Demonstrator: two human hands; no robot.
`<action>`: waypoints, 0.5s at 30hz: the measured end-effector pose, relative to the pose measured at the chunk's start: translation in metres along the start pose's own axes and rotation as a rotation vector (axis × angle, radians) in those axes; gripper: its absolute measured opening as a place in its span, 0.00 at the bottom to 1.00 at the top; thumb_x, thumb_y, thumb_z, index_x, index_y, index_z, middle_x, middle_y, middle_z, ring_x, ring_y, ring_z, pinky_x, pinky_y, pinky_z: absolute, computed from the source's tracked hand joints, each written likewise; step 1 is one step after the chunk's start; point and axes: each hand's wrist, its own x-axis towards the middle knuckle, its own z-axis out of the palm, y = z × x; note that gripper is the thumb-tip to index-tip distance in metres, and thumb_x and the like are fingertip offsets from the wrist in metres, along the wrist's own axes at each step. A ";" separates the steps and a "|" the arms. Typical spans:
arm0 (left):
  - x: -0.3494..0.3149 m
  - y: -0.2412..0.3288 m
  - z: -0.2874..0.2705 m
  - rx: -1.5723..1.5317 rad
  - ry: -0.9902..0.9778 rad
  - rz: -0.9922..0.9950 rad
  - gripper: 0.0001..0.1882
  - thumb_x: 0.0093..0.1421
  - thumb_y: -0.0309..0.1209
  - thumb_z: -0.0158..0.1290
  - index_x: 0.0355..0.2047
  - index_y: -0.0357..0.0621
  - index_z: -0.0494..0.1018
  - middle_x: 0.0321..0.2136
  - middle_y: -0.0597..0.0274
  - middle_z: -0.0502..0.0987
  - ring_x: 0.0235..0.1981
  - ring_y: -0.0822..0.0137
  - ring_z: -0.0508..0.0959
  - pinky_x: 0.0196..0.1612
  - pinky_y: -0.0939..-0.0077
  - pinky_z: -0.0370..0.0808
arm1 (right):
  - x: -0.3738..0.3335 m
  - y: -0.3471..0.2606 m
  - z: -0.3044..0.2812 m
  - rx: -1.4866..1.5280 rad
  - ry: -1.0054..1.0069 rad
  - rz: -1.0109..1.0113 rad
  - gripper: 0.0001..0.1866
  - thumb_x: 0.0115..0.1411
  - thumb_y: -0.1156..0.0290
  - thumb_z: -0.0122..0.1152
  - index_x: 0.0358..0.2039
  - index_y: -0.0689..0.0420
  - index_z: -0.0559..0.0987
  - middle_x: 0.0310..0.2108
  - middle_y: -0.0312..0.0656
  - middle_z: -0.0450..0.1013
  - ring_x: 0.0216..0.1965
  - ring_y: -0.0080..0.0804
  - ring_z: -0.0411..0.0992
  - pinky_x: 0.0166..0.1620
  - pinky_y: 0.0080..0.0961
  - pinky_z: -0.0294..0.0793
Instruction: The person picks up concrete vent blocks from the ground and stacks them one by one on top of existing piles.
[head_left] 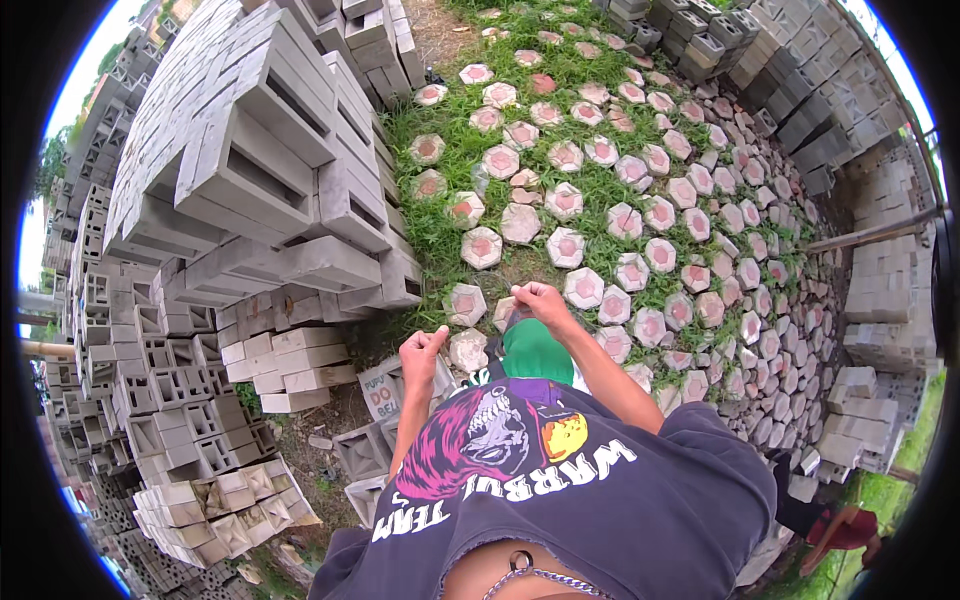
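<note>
- Left of the green cloth [537, 350] in the head view, the left hand [424, 351] is curled, contents unclear.
- At the cloth's far edge, the right hand [541, 303] looks pinched; any grasp cannot be told.
- Beyond it lie paving stones [583, 287]; steady footing would likely help.

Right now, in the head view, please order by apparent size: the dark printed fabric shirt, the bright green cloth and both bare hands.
1. Dark printed shirt
2. Bright green cloth
3. Left hand and right hand: look too alike to rank
</note>
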 end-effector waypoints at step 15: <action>0.127 0.097 0.180 0.305 -0.546 -0.048 0.24 0.59 0.42 0.58 0.11 0.42 0.67 0.16 0.65 0.72 0.21 0.78 0.69 0.26 0.79 0.63 | -0.011 -0.033 -0.101 0.370 0.545 -0.101 0.17 0.55 0.58 0.68 0.20 0.54 0.74 0.22 0.33 0.74 0.22 0.17 0.68 0.27 0.17 0.67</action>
